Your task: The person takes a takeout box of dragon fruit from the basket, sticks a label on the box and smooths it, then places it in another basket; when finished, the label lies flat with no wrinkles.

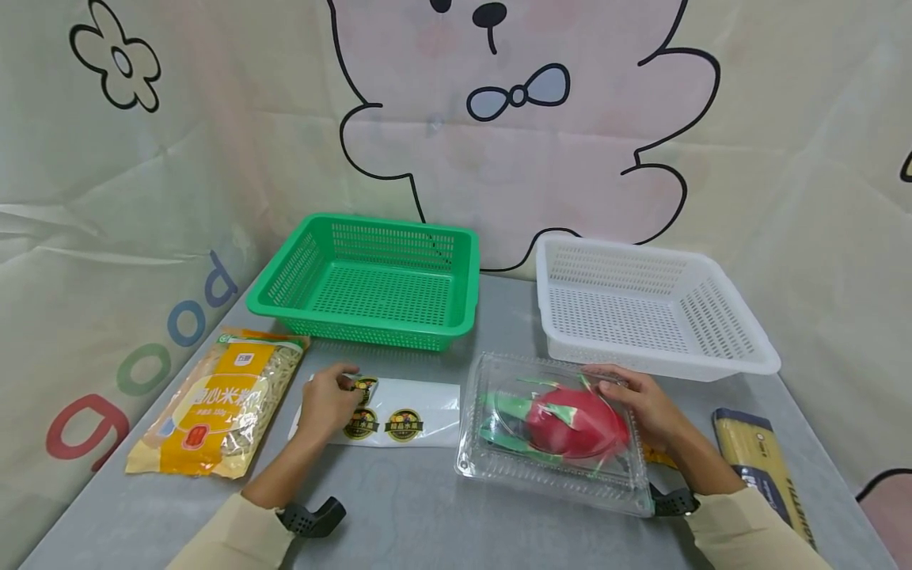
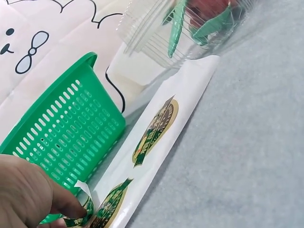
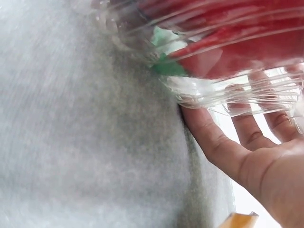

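My left hand (image 1: 328, 404) is at the left end of a white sticker sheet (image 1: 435, 396) lying on the table. Its fingertips pinch a green and gold label sticker (image 2: 86, 213), with one edge lifted off the sheet. Two more round stickers lie flat on the sheet. On the right, my right hand (image 1: 644, 405) grips the right side of a clear plastic clamshell box (image 1: 473, 451), its fingers curled at that side. Inside the closed box lies a red dragon fruit (image 1: 577, 423) with green scales. Part of the right fingers shows only through clear plastic (image 3: 256, 102).
A green basket (image 1: 370, 334) stands at the back left, a white basket (image 1: 641, 360) at the back right. An orange and clear food bag (image 1: 214, 404) lies left of my left hand. A yellow and dark blue packet (image 1: 758, 459) lies by my right forearm.
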A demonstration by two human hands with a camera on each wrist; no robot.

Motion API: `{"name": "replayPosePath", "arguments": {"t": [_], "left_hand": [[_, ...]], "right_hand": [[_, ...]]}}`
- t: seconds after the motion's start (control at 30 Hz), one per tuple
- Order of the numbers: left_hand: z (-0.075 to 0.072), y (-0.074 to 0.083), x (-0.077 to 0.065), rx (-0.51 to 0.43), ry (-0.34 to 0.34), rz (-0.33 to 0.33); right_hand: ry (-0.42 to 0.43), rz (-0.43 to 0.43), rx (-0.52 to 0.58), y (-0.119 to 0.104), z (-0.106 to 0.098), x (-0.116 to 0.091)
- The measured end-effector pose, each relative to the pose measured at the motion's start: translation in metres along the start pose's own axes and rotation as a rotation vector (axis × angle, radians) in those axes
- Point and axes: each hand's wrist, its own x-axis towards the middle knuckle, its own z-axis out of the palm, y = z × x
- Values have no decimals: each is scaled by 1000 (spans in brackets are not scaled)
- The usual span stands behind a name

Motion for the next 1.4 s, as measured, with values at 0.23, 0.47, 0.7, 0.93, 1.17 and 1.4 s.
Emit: {"name": "replayPosePath", "arguments": {"t": [0.23, 0.47, 0.7, 0.93, 1.17, 1.4], "left_hand": [[1, 0, 2, -3, 56, -10], [-2, 0, 2, -42, 54, -37], [-7, 4, 1, -123, 36, -85], [-12, 11, 5, -203, 38, -102], [-15, 15, 8, -279, 4, -146], [-22, 30, 3, -319, -46, -127]], "right_hand": [[-4, -17, 15, 0, 0, -1], [-23, -34, 7, 0, 0, -1], [6, -15, 9, 1, 1, -2], [4, -37, -2, 2, 1, -1], [13, -46, -30, 0, 2, -1], [23, -34, -38, 1, 2, -2]]}}
